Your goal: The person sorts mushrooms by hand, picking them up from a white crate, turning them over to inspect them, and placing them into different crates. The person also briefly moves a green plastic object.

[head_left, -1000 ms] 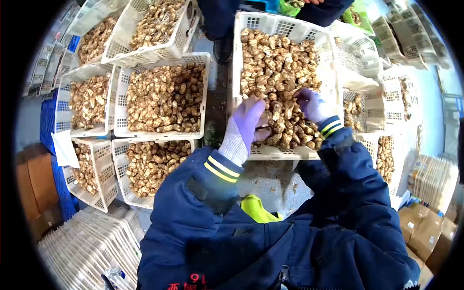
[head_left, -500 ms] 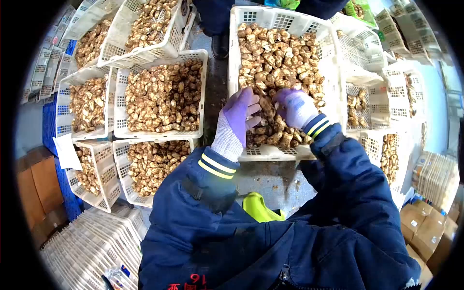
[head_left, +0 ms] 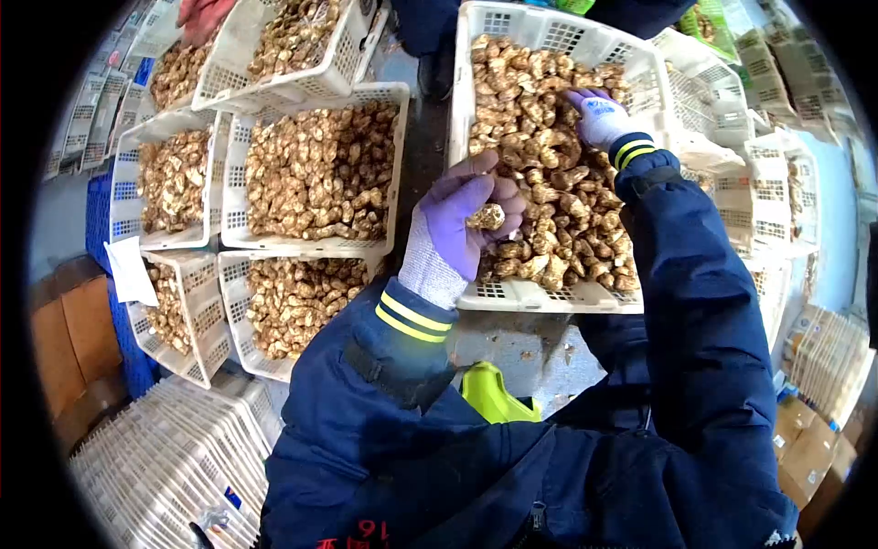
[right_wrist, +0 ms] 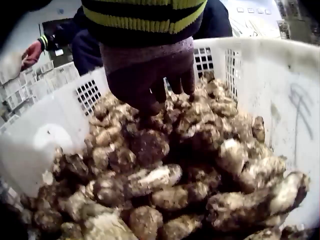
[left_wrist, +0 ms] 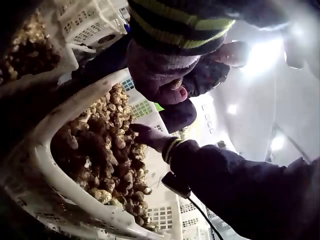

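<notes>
A white crate (head_left: 512, 295) in front of me is filled with knobbly brown-and-white tubers (head_left: 549, 201). My left hand (head_left: 457, 215), in a purple-palmed glove, is turned palm up over the crate's left front side. Its fingers curl around one tuber (head_left: 486, 217), whose pale mottled end shows. In the left wrist view the left hand (left_wrist: 162, 75) hangs over the crate, its hold mostly hidden. My right hand (head_left: 599, 117) reaches to the far right of the pile. In the right wrist view, the right hand's fingers (right_wrist: 187, 82) point down, spread onto the tubers.
Several tuber-filled crates (head_left: 315, 242) stand to the left, with more crates (head_left: 704, 101) to the right. Stacked white crates (head_left: 174, 457) are at the lower left, cardboard boxes (head_left: 805, 448) at the lower right. A person's dark-clothed legs (head_left: 425, 27) stand beyond the main crate.
My right hand has moved from the middle of the pile to its far right side. The left hand, loosely open half a second ago, now holds a tuber. A red-gloved hand has appeared at upper left.
</notes>
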`<state>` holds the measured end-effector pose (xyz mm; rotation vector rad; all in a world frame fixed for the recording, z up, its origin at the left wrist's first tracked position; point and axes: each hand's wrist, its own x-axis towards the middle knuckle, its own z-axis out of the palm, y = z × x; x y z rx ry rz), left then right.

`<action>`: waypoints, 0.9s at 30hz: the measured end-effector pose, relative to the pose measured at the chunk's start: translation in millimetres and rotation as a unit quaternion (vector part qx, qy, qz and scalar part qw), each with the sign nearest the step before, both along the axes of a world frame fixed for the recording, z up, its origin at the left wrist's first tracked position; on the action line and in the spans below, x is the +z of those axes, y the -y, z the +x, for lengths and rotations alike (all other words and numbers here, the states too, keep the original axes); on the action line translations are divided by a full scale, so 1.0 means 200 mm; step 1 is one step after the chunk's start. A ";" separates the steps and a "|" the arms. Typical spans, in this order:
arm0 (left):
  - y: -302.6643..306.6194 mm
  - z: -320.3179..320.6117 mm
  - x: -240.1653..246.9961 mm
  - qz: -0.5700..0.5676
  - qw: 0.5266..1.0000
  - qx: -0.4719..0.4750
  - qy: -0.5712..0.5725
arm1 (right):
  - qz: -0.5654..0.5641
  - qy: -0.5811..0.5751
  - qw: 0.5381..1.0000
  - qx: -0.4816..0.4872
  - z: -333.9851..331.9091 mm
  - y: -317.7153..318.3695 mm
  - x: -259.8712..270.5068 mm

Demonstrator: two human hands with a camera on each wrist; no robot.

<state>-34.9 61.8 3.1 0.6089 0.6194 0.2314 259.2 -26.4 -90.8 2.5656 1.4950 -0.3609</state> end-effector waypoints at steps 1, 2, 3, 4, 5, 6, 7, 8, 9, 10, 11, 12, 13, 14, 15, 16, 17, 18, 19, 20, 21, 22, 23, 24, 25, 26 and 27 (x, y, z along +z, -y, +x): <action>0.00 0.01 0.01 -0.039 0.999 0.030 -0.011 | 0.008 0.003 1.000 -0.013 -0.03 0.00 -0.06; 0.00 0.03 0.02 -0.078 0.995 0.059 -0.019 | 0.015 0.008 0.999 -0.028 -0.06 0.02 -0.11; 0.00 0.03 0.01 -0.048 0.997 0.049 -0.023 | -0.022 0.042 0.998 -0.037 -0.10 0.01 -0.07; 0.01 0.02 0.01 -0.018 0.999 0.038 -0.025 | -0.060 0.101 0.992 -0.045 -0.11 0.01 -0.04; 0.02 0.02 0.01 0.011 0.999 0.025 -0.025 | -0.074 0.101 0.991 -0.048 -0.10 0.02 -0.01; 0.02 0.01 -0.01 0.051 0.998 0.008 -0.027 | -0.087 0.103 0.990 -0.051 -0.07 0.03 0.01; 0.03 0.00 -0.04 0.091 0.995 -0.009 -0.026 | -0.093 0.080 0.992 -0.041 -0.07 0.06 0.04; 0.04 0.00 -0.06 0.131 0.991 -0.025 -0.024 | -0.047 0.049 0.994 -0.080 -0.07 0.10 0.06; 0.05 -0.01 -0.02 0.167 0.982 -0.071 -0.052 | 0.001 0.016 0.993 -0.117 -0.09 0.13 0.09; 0.06 0.00 0.00 0.152 0.983 -0.076 -0.071 | 0.047 -0.018 0.987 -0.152 -0.12 0.16 0.11; 0.09 0.02 0.01 0.136 0.983 -0.082 -0.091 | 0.080 -0.114 0.973 -0.182 -0.11 0.18 0.15; 0.12 0.03 0.01 0.116 0.983 -0.091 -0.111 | 0.119 -0.131 0.971 -0.162 -0.22 0.19 0.28; 0.14 0.03 0.00 0.125 0.983 -0.092 -0.101 | 0.127 -0.218 0.958 -0.134 -0.34 0.21 0.41; 0.13 0.03 -0.04 0.121 0.985 -0.095 -0.077 | 0.139 -0.302 0.937 -0.105 -0.44 0.22 0.52; 0.12 0.04 -0.03 0.097 0.988 -0.096 -0.066 | 0.184 -0.347 0.915 -0.097 -0.53 0.23 0.59; 0.10 0.04 -0.02 0.074 0.991 -0.094 -0.054 | 0.228 -0.390 0.888 -0.086 -0.58 0.23 0.63; 0.09 0.03 0.00 0.080 0.991 -0.084 -0.067 | 0.214 -0.379 0.896 -0.091 -0.54 0.23 0.65; 0.07 0.01 0.00 0.104 0.992 -0.059 -0.049 | 0.152 -0.219 0.955 -0.129 -0.47 0.25 0.51; 0.05 -0.01 -0.05 0.167 0.984 -0.043 0.040 | 0.007 -0.173 0.982 -0.081 -0.45 0.27 0.37; 0.03 -0.03 -0.10 0.226 0.965 -0.028 0.127 | -0.140 -0.124 0.982 -0.033 -0.46 0.29 0.27; 0.01 -0.04 -0.06 0.152 0.982 0.000 0.113 | -0.182 -0.110 0.977 -0.028 -0.52 0.31 0.22; -0.07 -0.04 -0.03 -0.013 0.988 -0.014 0.153 | -0.222 -0.093 0.970 -0.020 -0.57 0.32 0.18; -0.05 -0.04 0.00 0.038 0.992 0.037 0.111 | -0.155 -0.057 0.986 -0.009 -0.56 0.37 0.07; -0.03 -0.02 0.08 0.089 0.990 0.087 0.068 | -0.123 -0.069 0.989 -0.035 -0.56 0.36 0.06; -0.08 -0.02 0.10 -0.033 0.991 0.077 0.104 | -0.114 -0.108 0.986 -0.050 -0.53 0.36 0.07; -0.09 -0.03 0.11 -0.008 0.993 0.071 0.089 | -0.106 -0.146 0.981 -0.065 -0.47 0.36 0.10; -0.10 -0.03 0.11 0.017 0.995 0.065 0.076 | -0.055 -0.200 0.974 -0.085 -0.41 0.38 0.13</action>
